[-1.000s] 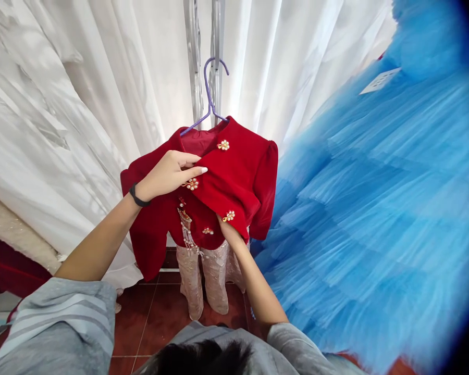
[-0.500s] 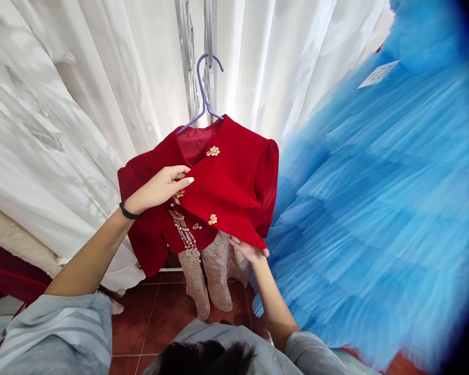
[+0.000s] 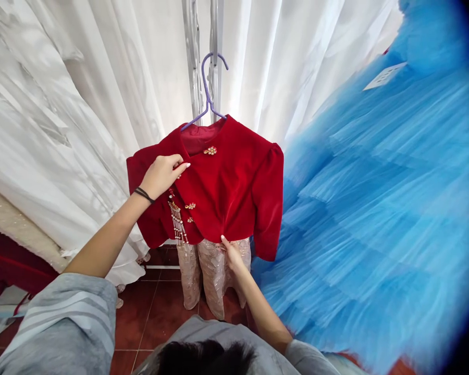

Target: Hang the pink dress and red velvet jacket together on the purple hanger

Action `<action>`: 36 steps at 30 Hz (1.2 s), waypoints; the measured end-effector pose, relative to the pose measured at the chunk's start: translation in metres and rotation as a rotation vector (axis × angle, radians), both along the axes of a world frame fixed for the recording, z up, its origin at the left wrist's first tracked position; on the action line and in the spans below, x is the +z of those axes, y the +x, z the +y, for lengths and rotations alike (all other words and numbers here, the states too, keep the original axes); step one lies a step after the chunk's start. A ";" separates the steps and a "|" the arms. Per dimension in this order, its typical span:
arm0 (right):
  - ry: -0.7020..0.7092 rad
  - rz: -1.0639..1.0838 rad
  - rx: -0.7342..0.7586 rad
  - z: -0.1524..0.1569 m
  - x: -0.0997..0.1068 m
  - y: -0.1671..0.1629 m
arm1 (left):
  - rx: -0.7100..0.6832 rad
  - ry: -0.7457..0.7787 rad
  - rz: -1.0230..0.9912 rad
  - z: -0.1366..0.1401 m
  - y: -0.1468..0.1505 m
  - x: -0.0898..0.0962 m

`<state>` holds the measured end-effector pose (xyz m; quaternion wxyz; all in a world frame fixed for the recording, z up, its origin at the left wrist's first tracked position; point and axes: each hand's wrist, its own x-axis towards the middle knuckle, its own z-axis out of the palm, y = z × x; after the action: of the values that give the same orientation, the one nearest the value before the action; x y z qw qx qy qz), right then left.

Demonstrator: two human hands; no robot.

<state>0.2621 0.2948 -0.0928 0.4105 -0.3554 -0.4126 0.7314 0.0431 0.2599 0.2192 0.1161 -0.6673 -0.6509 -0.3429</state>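
Note:
A red velvet jacket (image 3: 234, 182) with pearl-and-gold flower fastenings hangs from a purple hanger (image 3: 208, 94). My left hand (image 3: 164, 176) pinches the overlapping front edge near the neckline, covering part of a fastening. Below that hand a beaded tassel (image 3: 177, 224) dangles along the front. My right hand (image 3: 232, 252) grips the bottom hem, thumb on the outside and fingers underneath. Pale pink sequined fabric (image 3: 213, 276) hangs beneath the jacket, behind my right hand.
A metal rack upright (image 3: 214, 31) stands behind the hanger. White draped cloth (image 3: 82, 104) fills the back and left. A blue tiered tulle dress (image 3: 375, 208) with a white tag (image 3: 385, 76) bulges in from the right. Red tiles (image 3: 160, 312) cover the floor.
The jacket's front panel has swung left and down, now lying flatter over the other side. My right hand has moved left along the hem; my left hand has risen slightly.

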 end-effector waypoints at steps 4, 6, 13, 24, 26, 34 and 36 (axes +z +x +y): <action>0.029 -0.148 0.053 0.004 -0.010 -0.005 | 0.126 0.079 0.025 -0.002 0.006 -0.013; 0.060 -0.224 0.147 -0.003 -0.013 0.002 | 0.163 0.112 0.030 -0.010 0.005 -0.018; 0.368 -0.418 0.464 -0.011 0.052 0.070 | 0.225 0.378 -0.182 -0.049 -0.037 -0.043; 1.377 -1.174 -0.529 0.058 0.232 0.012 | 0.475 0.322 0.003 -0.017 0.014 -0.066; 1.311 -1.232 -0.588 0.079 0.244 0.010 | 0.504 0.316 -0.010 -0.014 0.005 -0.059; 1.265 -0.537 -0.194 0.164 0.313 0.113 | 0.292 0.289 0.096 -0.039 -0.081 -0.004; 1.146 -0.340 -0.186 0.187 0.332 0.124 | 0.243 0.328 0.051 -0.032 -0.101 0.018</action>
<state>0.3859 0.4821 0.2391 0.5270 -0.2243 -0.7680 0.2866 -0.0579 0.2279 0.2372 0.2802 -0.5644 -0.6589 -0.4109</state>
